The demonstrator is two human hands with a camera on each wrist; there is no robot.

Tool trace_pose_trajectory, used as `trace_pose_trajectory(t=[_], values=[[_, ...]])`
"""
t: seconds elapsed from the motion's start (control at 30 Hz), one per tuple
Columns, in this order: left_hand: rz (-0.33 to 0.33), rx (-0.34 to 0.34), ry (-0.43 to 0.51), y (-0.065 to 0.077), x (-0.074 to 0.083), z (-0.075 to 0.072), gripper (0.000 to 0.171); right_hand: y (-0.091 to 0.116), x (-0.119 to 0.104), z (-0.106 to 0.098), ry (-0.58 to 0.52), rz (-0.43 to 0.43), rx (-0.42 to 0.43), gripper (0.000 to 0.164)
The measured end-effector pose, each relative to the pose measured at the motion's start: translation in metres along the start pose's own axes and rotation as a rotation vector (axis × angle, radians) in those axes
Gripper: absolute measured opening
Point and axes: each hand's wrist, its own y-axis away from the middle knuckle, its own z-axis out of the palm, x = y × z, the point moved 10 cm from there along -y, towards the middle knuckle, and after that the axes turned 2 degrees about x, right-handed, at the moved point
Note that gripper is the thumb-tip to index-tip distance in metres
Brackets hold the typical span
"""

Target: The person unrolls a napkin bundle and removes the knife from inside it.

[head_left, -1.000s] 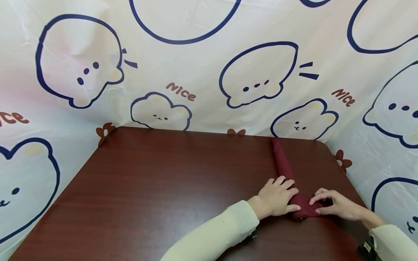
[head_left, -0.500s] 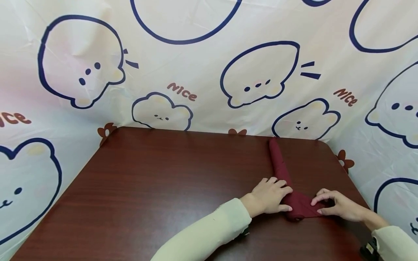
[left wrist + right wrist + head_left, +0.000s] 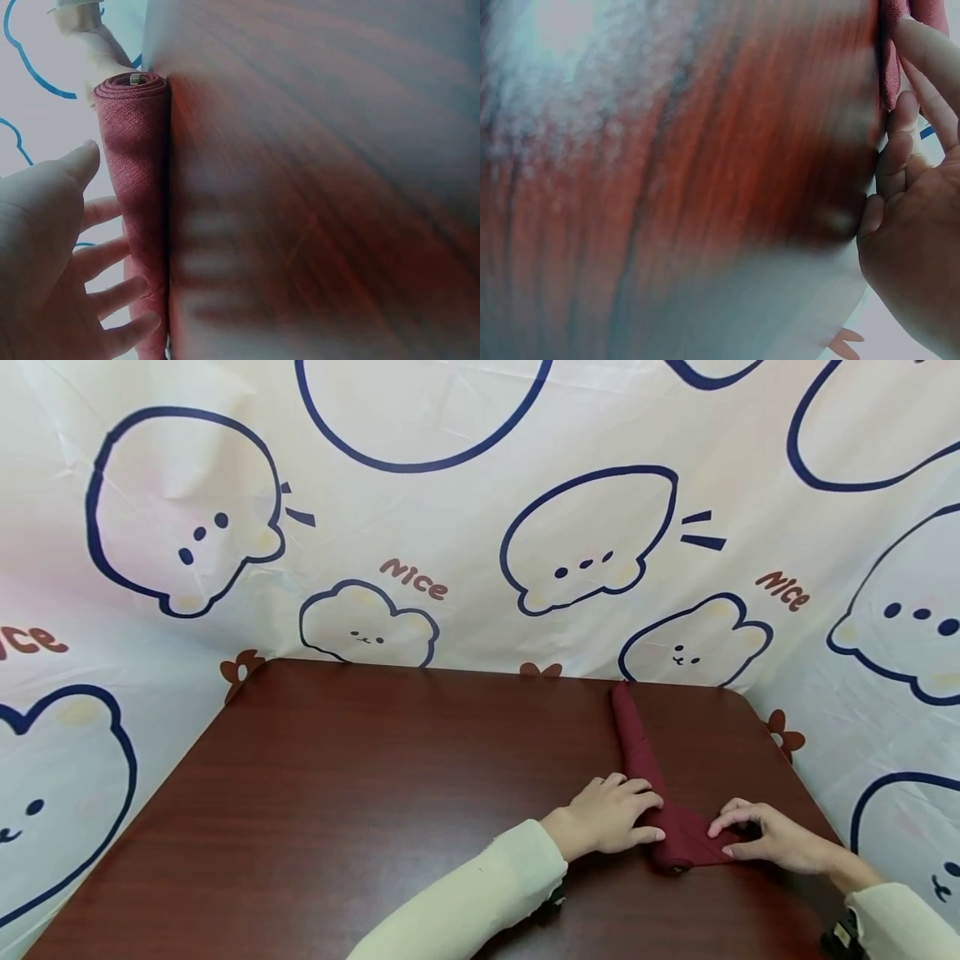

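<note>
A dark red cloth lies on the table, rolled into a long tube that runs from the far edge toward the near side. In the left wrist view the coiled end of the cloth shows, with a small pale tag in it. My left hand rests against the left side of the roll, fingers spread and fairly straight. At the near right, a loose flap of the cloth lies unrolled. My right hand pinches the flap's corner between thumb and curled fingers. The right wrist view catches the cloth's edge at the fingertips.
The dark brown wooden table extends far to the left of the hands. A pale curtain with cartoon bears encloses its back and sides. The table's right edge runs close to my right hand.
The roll has shifted left, and my left hand has moved left with it. More of the flap now shows between the hands. My right hand stays nearly in place.
</note>
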Motion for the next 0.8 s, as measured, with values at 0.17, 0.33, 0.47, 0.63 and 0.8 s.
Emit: trace_pose_trajectory(t=[0.17, 0.33, 0.47, 0.63, 0.8], values=[[-0.009, -0.007, 0.017, -0.0007, -0.0012, 0.0016, 0.048, 0.0014, 0.0013, 0.0006, 0.004, 0.009, 0.004, 0.023], [-0.010, -0.011, 0.035, -0.0015, -0.0025, 0.0029, 0.048, 0.0020, 0.0014, -0.0004, -0.021, 0.048, 0.001, 0.025], [-0.011, -0.005, 0.033, -0.0019, -0.0046, 0.0014, 0.048, -0.0005, -0.0006, -0.0031, -0.012, 0.042, 0.010, 0.027], [-0.013, -0.006, 0.039, -0.0039, -0.0049, -0.0002, 0.048, -0.0030, -0.0017, -0.0043, 0.018, 0.033, 0.018, 0.025], [-0.013, -0.001, 0.057, -0.0065, -0.0012, 0.0012, 0.047, -0.0009, -0.0001, -0.0006, 0.001, 0.035, 0.005, 0.024]])
